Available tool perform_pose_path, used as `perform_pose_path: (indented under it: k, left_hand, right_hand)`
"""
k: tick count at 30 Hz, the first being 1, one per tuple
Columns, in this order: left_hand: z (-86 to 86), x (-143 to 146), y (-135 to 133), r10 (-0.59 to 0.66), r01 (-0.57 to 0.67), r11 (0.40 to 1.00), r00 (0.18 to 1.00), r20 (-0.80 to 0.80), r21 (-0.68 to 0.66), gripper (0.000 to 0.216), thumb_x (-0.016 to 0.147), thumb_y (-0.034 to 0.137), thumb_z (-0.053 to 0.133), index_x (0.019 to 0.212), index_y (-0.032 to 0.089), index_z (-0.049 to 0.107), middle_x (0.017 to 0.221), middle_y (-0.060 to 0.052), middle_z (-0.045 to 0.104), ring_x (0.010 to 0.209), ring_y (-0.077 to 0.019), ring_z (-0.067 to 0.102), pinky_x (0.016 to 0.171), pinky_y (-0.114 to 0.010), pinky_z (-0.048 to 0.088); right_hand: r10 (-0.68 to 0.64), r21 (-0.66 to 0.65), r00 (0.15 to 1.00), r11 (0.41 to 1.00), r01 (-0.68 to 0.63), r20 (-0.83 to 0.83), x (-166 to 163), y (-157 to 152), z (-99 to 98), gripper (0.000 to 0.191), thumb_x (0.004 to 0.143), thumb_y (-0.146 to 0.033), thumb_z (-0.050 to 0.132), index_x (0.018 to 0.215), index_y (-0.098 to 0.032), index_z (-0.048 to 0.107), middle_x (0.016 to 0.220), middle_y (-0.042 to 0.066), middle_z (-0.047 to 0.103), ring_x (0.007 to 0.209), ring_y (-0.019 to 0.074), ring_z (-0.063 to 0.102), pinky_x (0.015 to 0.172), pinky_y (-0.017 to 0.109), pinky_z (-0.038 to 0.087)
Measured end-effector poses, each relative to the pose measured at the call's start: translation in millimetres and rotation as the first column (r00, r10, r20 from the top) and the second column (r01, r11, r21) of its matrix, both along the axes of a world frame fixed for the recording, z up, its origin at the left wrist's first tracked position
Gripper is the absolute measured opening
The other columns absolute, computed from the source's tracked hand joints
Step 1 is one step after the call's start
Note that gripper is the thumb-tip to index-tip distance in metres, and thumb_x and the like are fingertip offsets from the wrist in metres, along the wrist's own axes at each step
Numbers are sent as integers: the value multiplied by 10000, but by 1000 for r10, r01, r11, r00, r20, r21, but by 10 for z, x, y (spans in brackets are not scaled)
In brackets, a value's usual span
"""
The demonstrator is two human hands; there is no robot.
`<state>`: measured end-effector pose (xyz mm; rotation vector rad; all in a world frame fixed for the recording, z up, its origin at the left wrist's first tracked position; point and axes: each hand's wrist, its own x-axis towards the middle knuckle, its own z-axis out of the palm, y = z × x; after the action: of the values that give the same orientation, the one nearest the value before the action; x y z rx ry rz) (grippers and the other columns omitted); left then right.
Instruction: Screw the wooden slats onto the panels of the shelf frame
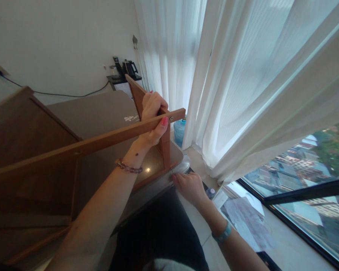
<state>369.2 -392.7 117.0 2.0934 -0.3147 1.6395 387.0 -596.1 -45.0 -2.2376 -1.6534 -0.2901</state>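
A brown wooden furniture frame (115,134) with panels lies across the table (101,109). My left hand (154,109) is closed round the frame near its corner, thumb on the long rail and fingers over the crosspiece behind. A round metal fastener (171,118) sits in the rail just right of the thumb. Down at the table's rounded edge, my right hand (190,185) is pinched on a thin metal tool (171,170), whose tip points at the foot of the upright wooden piece (165,150). The fingers hide most of the tool, so its kind cannot be made out.
Behind the table, a black kettle (129,67) stands on a small cabinet. A blue water bottle (179,131) is on the floor by the white curtains (220,94). Papers (247,218) lie beside the window at right. A black cable (70,96) runs along the wall.
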Motion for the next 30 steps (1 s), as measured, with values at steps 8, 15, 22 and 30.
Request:
perform_pose_path:
  k: [8, 15, 22, 30]
  left_hand:
    - [18, 0, -36, -17, 17, 1000, 999, 32, 10, 437, 843, 671, 303, 733, 269, 434, 667, -33, 405, 700, -247, 410, 797, -483, 345]
    - [24, -6, -39, -17, 16, 1000, 999, 31, 14, 437, 850, 666, 308, 733, 264, 433, 666, -34, 414, 699, -245, 409, 776, -486, 341]
    - [7, -10, -32, -19, 18, 1000, 999, 26, 11, 440, 847, 675, 311, 744, 267, 438, 696, -36, 419, 727, -245, 427, 816, -501, 369]
    - [8, 3, -33, 8, -10, 1000, 999, 43, 24, 433, 865, 658, 285, 738, 268, 422, 676, -34, 419, 716, -246, 427, 790, -477, 353]
  right_hand:
    - [-62, 51, 761, 991, 124, -646, -290, 138, 30, 422, 1008, -379, 318, 814, -228, 661, 692, 23, 676, 709, 173, 656, 618, 258, 349]
    - [16, 184, 533, 947, 264, -846, -361, 238, 52, 467, 973, -511, 342, 690, -197, 539, 614, 4, 561, 580, 141, 532, 548, 249, 342]
    - [-111, 265, 606, 827, 496, -788, -440, 283, -184, 402, 906, -600, 482, 939, -208, 563, 643, -18, 604, 555, 147, 527, 520, 251, 326]
    - [-147, 481, 975, 875, 48, 169, -27, 243, -265, 328, 946, -460, 532, 727, -221, 577, 615, -2, 605, 656, 156, 500, 653, 317, 279]
